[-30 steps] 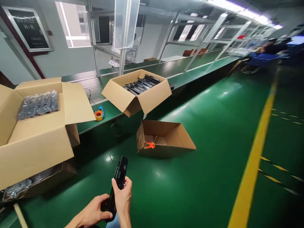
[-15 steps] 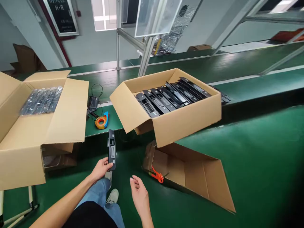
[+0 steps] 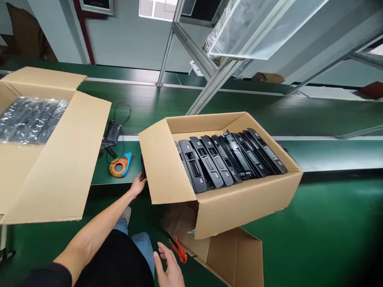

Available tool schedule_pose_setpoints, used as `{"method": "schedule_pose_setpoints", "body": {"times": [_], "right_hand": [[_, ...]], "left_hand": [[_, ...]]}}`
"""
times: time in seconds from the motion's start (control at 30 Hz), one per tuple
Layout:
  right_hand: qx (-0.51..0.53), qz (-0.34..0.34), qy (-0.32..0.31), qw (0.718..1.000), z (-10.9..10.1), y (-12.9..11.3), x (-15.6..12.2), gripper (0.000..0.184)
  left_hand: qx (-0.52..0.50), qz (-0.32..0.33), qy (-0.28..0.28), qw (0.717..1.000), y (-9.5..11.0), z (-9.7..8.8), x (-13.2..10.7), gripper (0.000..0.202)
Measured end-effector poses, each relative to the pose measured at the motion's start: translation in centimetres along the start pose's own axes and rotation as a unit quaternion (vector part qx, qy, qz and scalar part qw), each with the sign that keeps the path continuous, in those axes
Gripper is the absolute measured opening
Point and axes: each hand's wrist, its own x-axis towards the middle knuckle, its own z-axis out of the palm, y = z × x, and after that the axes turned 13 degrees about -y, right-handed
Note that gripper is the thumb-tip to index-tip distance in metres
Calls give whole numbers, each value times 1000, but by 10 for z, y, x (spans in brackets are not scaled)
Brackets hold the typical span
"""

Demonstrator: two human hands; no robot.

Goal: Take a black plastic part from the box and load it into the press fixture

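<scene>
Left hand (image 3: 137, 185) curls around a thin black bar (image 3: 143, 168), mostly hidden beside the cardboard box (image 3: 239, 215), where a neat row of black bars (image 3: 227, 159) already lies, while the open right hand (image 3: 169, 268) hangs near orange cutters (image 3: 179, 250).

The bare left arm (image 3: 95, 223) stretches forward from a dark short sleeve (image 3: 38, 275) at the lower left of the head view, running diagonally up and to the right. At the end of it, the left hand (image 3: 137, 185) is turned inward, with its fingers (image 3: 141, 181) curled and their tips partly hidden. The right hand (image 3: 169, 267) sits low, well apart from the left and cut off at the wrist by the bottom edge of the view. It is open and relaxed, with its fingers (image 3: 160, 250) loosely spread and pointing up and to the left, gripping nothing.
</scene>
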Motion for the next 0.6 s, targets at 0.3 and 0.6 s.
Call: {"method": "schedule_pose_setpoints", "body": {"times": [0.3, 0.6], "right_hand": [[-47, -107, -104, 988, -108, -141, 17, 42], [-63, -242, -23, 968, -195, -186, 59, 36]], "left_hand": [[144, -63, 101, 982, 1, -6, 7, 29], [140, -77, 198, 967, -1, -2, -4, 27]]}}
